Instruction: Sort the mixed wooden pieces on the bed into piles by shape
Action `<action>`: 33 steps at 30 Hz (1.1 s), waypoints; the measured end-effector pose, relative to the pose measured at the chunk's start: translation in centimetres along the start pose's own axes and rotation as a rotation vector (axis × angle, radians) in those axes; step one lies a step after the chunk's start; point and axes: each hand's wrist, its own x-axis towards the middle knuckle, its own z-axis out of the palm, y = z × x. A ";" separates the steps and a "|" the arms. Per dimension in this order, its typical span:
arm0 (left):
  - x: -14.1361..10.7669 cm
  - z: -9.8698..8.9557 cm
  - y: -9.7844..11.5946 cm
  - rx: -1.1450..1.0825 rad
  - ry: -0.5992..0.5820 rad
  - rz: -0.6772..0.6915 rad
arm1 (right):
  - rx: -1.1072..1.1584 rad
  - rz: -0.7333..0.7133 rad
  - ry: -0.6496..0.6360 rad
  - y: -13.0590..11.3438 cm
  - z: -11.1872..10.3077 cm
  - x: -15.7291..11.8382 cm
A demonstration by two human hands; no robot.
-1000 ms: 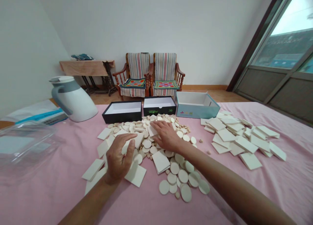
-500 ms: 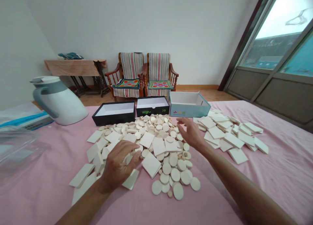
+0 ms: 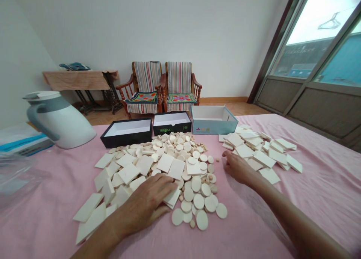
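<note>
My left hand (image 3: pixel 149 200) rests over pale square tiles (image 3: pixel 171 199) at the near middle of the mixed pile, its fingers curved round them. On the pink cloth between the two piles, my right hand (image 3: pixel 235 165) points its fingers toward the boxes, close to the left edge of the right-hand square pile (image 3: pixel 263 158); its fingertips are bunched and what they hold, if anything, is too small to tell. A tiny wooden piece (image 3: pixel 217 160) lies just left of it. Round discs (image 3: pixel 201 219) spread at the near side of the mixed pile.
Behind the piles stand two black boxes (image 3: pixel 126 138) (image 3: pixel 172 129) and a light blue box (image 3: pixel 214 126), all open-topped. A white and grey jug (image 3: pixel 60 120) stands at the left, beside a clear plastic container (image 3: pixel 19 180) and a blue-and-white package (image 3: pixel 25 140).
My left hand has moved right onto the square tiles. My right hand has gone from the mixed pile toward the right-hand pile. The view has shifted slightly.
</note>
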 end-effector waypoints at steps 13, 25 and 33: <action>-0.5 0.0 -1.0 -0.055 0.019 -0.044 | 0.437 -0.246 0.347 -7.6 -0.1 2.2; -0.4 0.9 -0.6 0.095 0.305 -0.017 | 0.799 -0.247 -0.016 -14.1 -0.1 -3.6; -0.3 0.1 -2.7 0.195 0.593 -0.197 | 0.461 0.291 0.667 3.5 -3.7 2.3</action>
